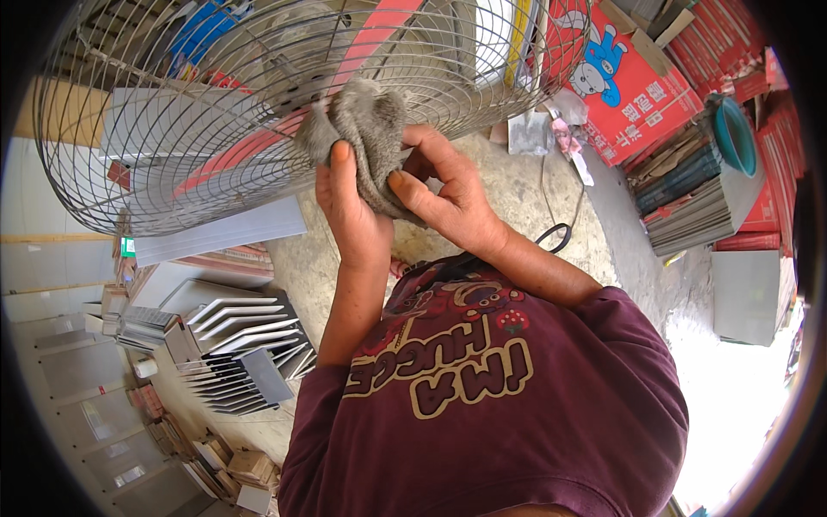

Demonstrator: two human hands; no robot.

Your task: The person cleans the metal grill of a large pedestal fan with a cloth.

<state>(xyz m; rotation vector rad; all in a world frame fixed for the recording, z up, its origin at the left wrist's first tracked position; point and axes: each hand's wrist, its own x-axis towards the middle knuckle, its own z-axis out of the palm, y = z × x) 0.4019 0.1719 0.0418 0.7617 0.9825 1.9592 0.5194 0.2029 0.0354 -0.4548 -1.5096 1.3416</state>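
Observation:
A grey, dirty cloth rag (pixel 370 138) is bunched up between my two hands, in front of a large fan's wire guard (pixel 103 164). My left hand (pixel 357 207) pinches its lower left side, with the thumb on the near face. My right hand (pixel 452 189) grips its right edge, with thumb and bent fingers close together. The rag's top overlaps the wires; whether it presses on them I cannot tell. Red fan blades (pixel 372 43) show through the mesh. Most of my fingertips are hidden behind the cloth.
To the right stands a red carton (pixel 659 103) with a cartoon figure, beside a teal basin (pixel 735 138) and stacked flat panels (pixel 693 211). A black cord loop (pixel 564 231) shows above my right forearm. At left, thin white panels (pixel 233 319) stand in a row.

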